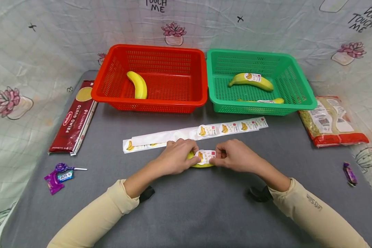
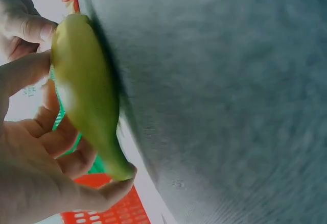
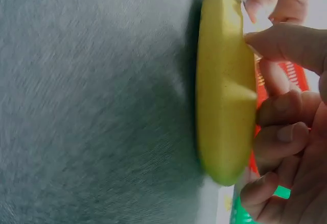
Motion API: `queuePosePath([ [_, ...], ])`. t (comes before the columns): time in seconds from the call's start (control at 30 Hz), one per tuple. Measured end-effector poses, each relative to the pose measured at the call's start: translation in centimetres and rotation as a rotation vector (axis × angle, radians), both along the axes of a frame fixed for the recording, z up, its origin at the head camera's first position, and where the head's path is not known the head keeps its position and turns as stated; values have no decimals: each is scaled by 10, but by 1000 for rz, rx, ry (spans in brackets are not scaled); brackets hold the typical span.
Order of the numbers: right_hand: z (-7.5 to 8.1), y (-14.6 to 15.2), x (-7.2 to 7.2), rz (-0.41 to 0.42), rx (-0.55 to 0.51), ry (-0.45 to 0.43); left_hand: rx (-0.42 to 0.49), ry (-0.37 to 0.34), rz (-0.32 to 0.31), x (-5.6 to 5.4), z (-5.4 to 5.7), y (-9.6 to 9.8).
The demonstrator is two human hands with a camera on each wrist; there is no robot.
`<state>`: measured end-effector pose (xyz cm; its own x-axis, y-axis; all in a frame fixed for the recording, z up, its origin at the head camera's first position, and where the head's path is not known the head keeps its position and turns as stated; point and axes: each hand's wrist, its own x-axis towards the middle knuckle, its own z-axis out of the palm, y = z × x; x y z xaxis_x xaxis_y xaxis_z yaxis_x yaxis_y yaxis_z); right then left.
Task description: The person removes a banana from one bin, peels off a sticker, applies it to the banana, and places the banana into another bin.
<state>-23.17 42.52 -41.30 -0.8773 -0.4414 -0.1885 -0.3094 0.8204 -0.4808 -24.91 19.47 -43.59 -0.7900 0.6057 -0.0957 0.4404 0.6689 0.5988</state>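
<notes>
A yellow-green banana (image 1: 203,165) lies on the grey cloth between the two hands. On its upper side sits a white sticker (image 1: 205,156) with a printed banana picture. The left hand (image 1: 177,157) grips the stem-side part of the banana; in the left wrist view its fingers curl along the far side of the banana (image 2: 84,81). With thumb and bent fingers, the right hand (image 1: 238,155) pinches the sticker's right edge against the fruit. The right wrist view has the right thumb (image 3: 286,43) touching the top of the banana (image 3: 225,91).
Behind the hands lie sticker strips (image 1: 179,135). A red basket (image 1: 152,107) holds one banana; a green basket (image 1: 263,109) holds two bananas with stickers. Spaghetti (image 1: 72,120) and sweets (image 1: 57,177) lie left, a grain bag (image 1: 331,120) and wrapped candy (image 1: 349,174) right.
</notes>
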Motion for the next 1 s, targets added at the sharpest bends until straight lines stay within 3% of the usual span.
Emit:
queuePosePath([
  [0.17,-3,2,-4,-13,-27,-34,38,-37,30,0,0,0],
  [0.37,-3,3,-4,-29,-37,-36,71,-19,27,0,-2,-1],
  [0.47,-4,3,-3,-30,-40,-25,97,25,39,5,-3,-1],
  [0.57,-5,3,-2,-30,-45,-16,118,113,28,14,-3,-1],
  [0.67,-5,3,0,-35,-54,-13,101,191,-12,25,-3,0],
  [0.77,-5,4,1,-46,-63,-16,52,224,-31,30,-3,3],
  [1.0,-8,4,2,-66,-79,-6,-5,183,31,25,-5,1],
])
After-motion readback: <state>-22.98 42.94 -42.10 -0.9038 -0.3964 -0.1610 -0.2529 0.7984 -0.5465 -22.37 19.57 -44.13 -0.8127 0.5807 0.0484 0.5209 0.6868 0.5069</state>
